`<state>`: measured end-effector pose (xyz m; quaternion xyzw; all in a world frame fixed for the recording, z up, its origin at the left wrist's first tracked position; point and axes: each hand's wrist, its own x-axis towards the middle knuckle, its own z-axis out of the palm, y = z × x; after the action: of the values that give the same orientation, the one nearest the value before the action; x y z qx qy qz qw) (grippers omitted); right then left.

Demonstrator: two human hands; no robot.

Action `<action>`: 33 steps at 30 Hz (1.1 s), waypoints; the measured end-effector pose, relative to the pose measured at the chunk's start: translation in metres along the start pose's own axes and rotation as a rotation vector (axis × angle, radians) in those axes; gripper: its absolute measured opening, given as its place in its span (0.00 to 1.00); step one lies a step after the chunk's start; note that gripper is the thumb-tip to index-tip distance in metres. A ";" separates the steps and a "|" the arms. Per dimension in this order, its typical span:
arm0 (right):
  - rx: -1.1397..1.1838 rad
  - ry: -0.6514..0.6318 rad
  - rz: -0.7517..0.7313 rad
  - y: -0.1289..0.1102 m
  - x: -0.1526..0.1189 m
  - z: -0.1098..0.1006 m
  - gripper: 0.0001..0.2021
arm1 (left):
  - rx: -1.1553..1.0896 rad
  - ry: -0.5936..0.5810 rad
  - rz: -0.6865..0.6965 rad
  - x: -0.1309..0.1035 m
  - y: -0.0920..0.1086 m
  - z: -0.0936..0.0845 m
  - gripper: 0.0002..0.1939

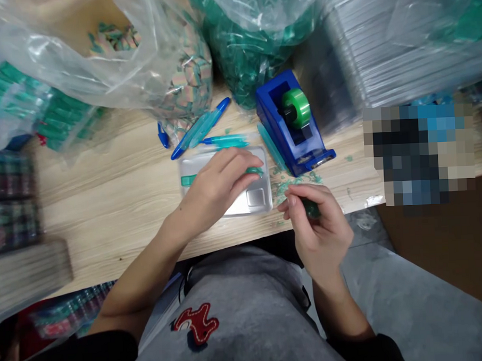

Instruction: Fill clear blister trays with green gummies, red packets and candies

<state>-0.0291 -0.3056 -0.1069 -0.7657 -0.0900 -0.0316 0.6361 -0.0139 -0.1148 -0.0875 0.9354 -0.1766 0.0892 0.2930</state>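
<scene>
A shallow clear plastic tray [227,209] lies on the wooden table in front of me. A flat green strip [188,180] is at its left side. My left hand [221,184] reaches over the tray, with thumb and index finger closed around a small shiny green piece [255,171]; its exact kind is unclear. Just right of the tray, my right hand [320,225] is raised at the table edge. Its fingers curl around a dark green object [311,208], mostly hidden by the palm, and the thumb and index fingertips meet.
A blue tape dispenser [274,115] with green tape stands behind my right hand. Blue pens [201,129] lie behind the tray. Plastic bags of small striped pieces [188,79] and green items [247,63] line the back. Stacked clear trays [411,50] stand at right, green scraps [285,185] beside the tray.
</scene>
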 end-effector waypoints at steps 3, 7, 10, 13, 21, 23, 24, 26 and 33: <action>-0.013 -0.007 0.000 0.001 0.000 -0.001 0.11 | 0.001 -0.081 0.020 0.000 0.001 -0.004 0.07; -0.011 -0.026 0.001 0.002 0.001 0.000 0.11 | 0.017 -0.115 0.045 0.000 0.001 -0.007 0.09; -0.016 -0.031 0.005 0.002 0.003 0.000 0.10 | 0.005 -0.137 0.037 0.000 -0.001 -0.004 0.11; -0.054 -0.050 0.030 0.002 0.006 0.000 0.10 | -0.064 -0.132 -0.018 -0.002 -0.002 -0.003 0.15; -0.349 -0.184 -0.218 0.008 0.029 0.024 0.11 | -0.069 0.125 -0.115 -0.016 0.008 -0.002 0.14; -0.482 -0.248 -0.255 0.006 0.034 0.029 0.12 | -0.050 0.177 -0.180 -0.030 0.012 -0.007 0.07; -0.555 -0.280 -0.264 0.005 0.036 0.031 0.13 | -0.031 0.144 -0.194 -0.038 0.014 -0.011 0.05; -0.665 -0.334 -0.262 0.001 0.040 0.032 0.13 | 0.023 -0.009 -0.174 -0.054 0.015 -0.018 0.06; -0.487 -0.290 -0.232 -0.002 0.035 0.021 0.11 | -0.061 -0.383 -0.139 -0.053 0.003 -0.037 0.12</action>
<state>0.0031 -0.2817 -0.1035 -0.8768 -0.2562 -0.0150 0.4067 -0.0661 -0.0811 -0.0701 0.9360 -0.1666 -0.1160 0.2875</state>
